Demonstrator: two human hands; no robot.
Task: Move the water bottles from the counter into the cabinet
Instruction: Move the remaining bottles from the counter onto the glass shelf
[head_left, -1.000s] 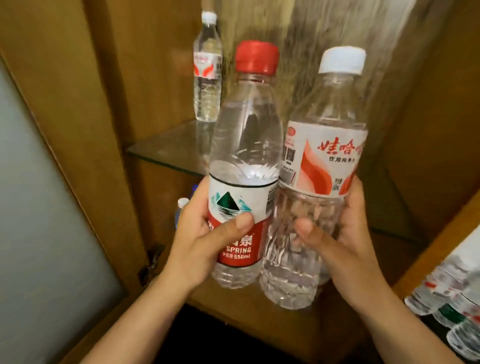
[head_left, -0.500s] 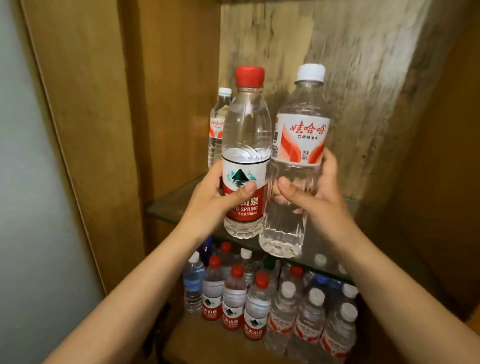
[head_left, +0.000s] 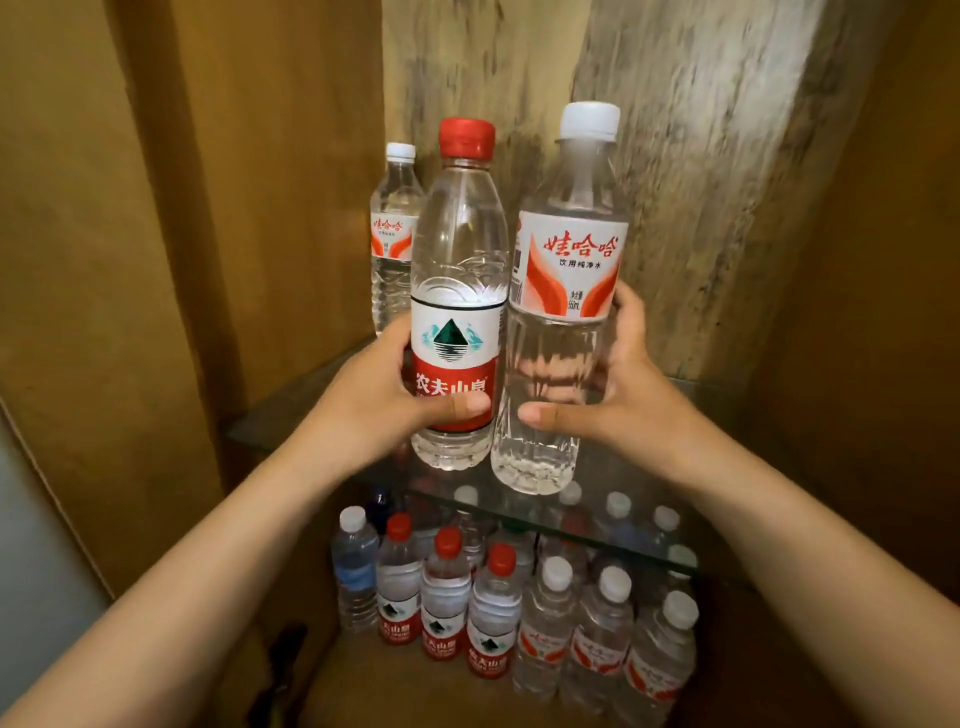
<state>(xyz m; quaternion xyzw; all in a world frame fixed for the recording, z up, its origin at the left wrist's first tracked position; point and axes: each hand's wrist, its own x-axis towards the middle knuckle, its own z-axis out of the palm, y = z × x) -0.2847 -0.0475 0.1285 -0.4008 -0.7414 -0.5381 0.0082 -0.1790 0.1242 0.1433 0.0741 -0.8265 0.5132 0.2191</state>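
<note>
My left hand (head_left: 379, 400) grips a clear red-capped bottle (head_left: 460, 260) with a red and white label. My right hand (head_left: 618, 400) grips a clear white-capped bottle (head_left: 569, 260) with an orange and white label. Both bottles are upright, side by side and touching, held just above the front of the cabinet's glass shelf (head_left: 291, 410). Another white-capped bottle (head_left: 393, 228) stands at the back left of that shelf. Below the shelf, several red-capped bottles (head_left: 444, 597) and white-capped bottles (head_left: 597, 634) stand in rows on the cabinet floor.
The wooden cabinet's left wall (head_left: 260, 208) and right wall (head_left: 883, 312) close in the shelf. The back panel (head_left: 701, 182) is streaked grey and brown. A pale door panel (head_left: 36, 545) sits at the far left. The right half of the glass shelf is bare.
Both hands have carried their bottles forward toward the glass shelf and slightly down. The view has tilted down, showing more of the bottles on the cabinet floor.
</note>
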